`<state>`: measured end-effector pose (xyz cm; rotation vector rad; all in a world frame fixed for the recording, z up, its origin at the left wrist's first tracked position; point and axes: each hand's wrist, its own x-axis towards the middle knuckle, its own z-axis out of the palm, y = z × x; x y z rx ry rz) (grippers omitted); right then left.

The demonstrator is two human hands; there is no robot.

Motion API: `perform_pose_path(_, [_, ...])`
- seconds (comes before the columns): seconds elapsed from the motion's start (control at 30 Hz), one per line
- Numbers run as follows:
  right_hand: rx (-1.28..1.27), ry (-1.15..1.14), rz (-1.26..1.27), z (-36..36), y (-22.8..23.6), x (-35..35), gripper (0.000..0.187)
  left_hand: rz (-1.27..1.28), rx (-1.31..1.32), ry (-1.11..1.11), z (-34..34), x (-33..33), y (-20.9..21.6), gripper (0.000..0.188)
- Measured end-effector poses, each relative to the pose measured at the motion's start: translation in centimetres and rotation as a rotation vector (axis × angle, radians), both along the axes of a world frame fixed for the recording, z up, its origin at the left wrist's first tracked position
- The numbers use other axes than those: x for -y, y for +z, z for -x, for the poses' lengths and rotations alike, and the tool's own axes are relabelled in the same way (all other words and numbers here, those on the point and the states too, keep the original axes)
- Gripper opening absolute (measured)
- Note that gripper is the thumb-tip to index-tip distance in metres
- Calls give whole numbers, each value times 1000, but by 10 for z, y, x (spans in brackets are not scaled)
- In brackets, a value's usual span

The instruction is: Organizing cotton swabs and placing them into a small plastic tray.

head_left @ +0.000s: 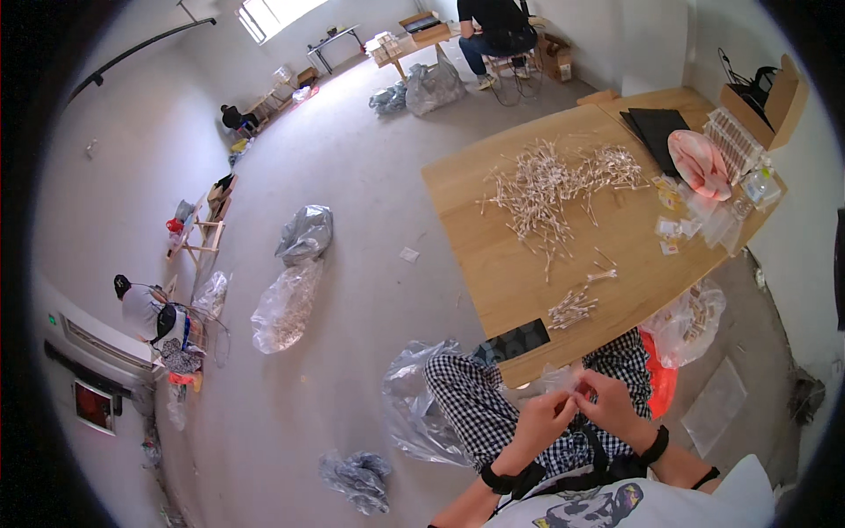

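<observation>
My left hand [540, 424] and my right hand [609, 405] meet over my lap at the near edge of the wooden table [458, 238]. Their fingertips pinch together on a small clear plastic bag [556, 378]; whether anything is inside cannot be made out. Just beyond my hands lies a small heap of cotton swabs [572, 308], with a little bundle of swabs [602, 275] behind it. A large loose pile of cotton swabs [544, 189] spreads over the far part of the table. At the near left corner rests a dark patterned flat piece [518, 340].
On the table's right side are a pink plastic bag [700, 164], a clear bottle [755, 185], small packets [669, 229] and an open cardboard box [779, 106]. Plastic bags [422, 396] lie on the floor at left. Other people [497, 31] sit farther off.
</observation>
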<state>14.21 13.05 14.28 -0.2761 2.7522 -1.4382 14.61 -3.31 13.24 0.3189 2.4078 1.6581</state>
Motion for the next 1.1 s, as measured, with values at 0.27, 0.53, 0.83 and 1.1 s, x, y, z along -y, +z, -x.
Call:
perform_pose_path(0.27, [325, 14, 191, 4, -7, -19, 17, 211, -365, -15, -8, 17, 27, 48])
perform_pose_path(0.53, [362, 175, 152, 1, -11, 9, 27, 253, -158, -89, -13, 7, 3, 86])
perform_pose_path(0.83, [241, -27, -302, 4, -41, -4, 33, 294, -91, 259, 3, 56, -51, 39])
perform_pose_path(1.1, [396, -314, -591, -18, -154, -72, 113, 732, -78, 330, 74, 157, -126, 35])
